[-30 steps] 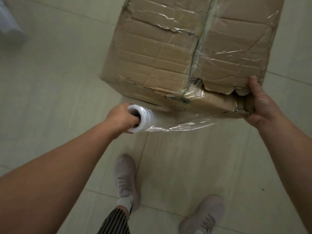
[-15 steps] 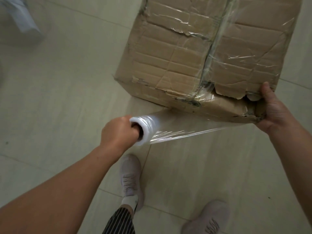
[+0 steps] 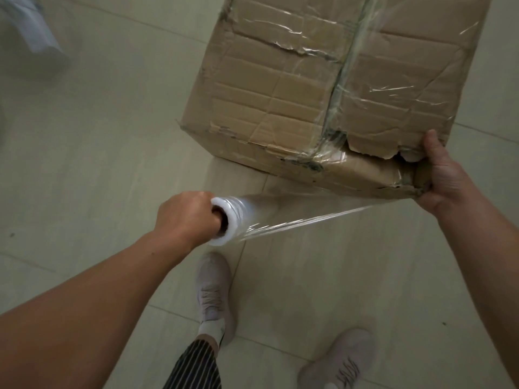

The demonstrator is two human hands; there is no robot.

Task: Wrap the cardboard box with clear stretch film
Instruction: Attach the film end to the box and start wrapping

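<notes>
A large worn cardboard box (image 3: 295,88) stands on the tiled floor, its top creased, torn at the near edge and partly covered in shiny clear film. My left hand (image 3: 185,217) grips the stretch film roll (image 3: 230,220) with fingers inside its core, below and left of the box's near corner. A sheet of clear film (image 3: 303,217) stretches from the roll rightward to the box's near right corner. My right hand (image 3: 443,175) holds that corner, thumb on top and fingers curled under the edge.
Pale floor tiles (image 3: 98,136) surround the box. My two feet in light sneakers (image 3: 213,293) (image 3: 339,360) stand just below the roll. A blurred white object (image 3: 31,26) lies at the far upper left.
My left hand has pulled the roll away from the box, down and to the left, drawing out a longer sheet of film. My right hand stays on the box's corner.
</notes>
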